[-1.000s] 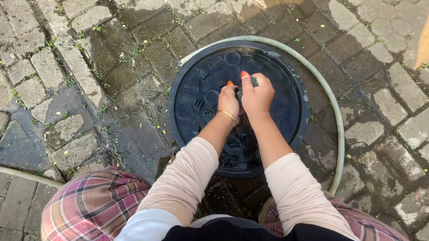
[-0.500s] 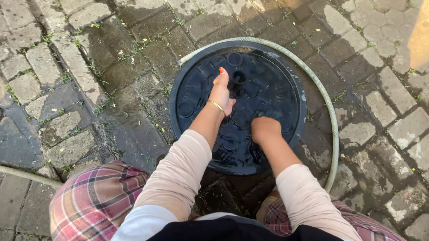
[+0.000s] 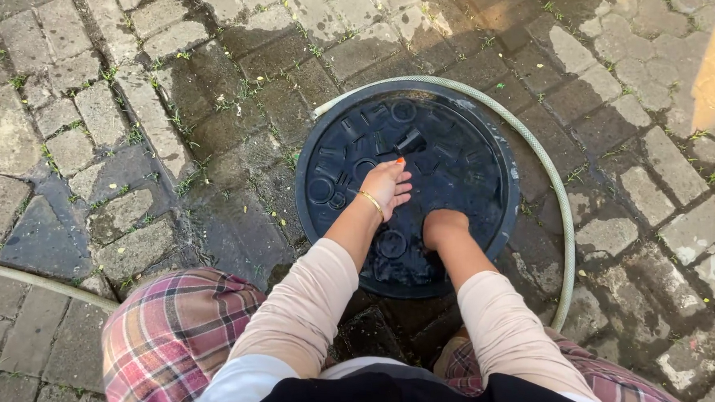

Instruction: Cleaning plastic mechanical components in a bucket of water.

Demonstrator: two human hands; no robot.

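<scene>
Black plastic lay under both your hands. Your left hand rested open and flat on the embossed floor of the basin, fingers spread and grasping nothing, a gold bracelet at the wrist. Your right hand was curled, knuckles up, and pressed nearer the rim. Whether it enclosed anything, such as a cloth, could not be told.

The basin sat on wet paving just in front of your knees, ringed on its far and right sides by a pale hose. A small dark piece lay inside it beyond your left fingertips, apart from them.

Judged from this, the work was rubbing the basin floor by hand. To do it well, you would have braced with the flat left palm so that the basin could not slide on the slick stones. You would have worked the curled hand into the raised rings and ridges, where dirt would lodge, and watched that the loose piece was not knocked about. Your sleeves stood pushed back, clear of the wet.
</scene>
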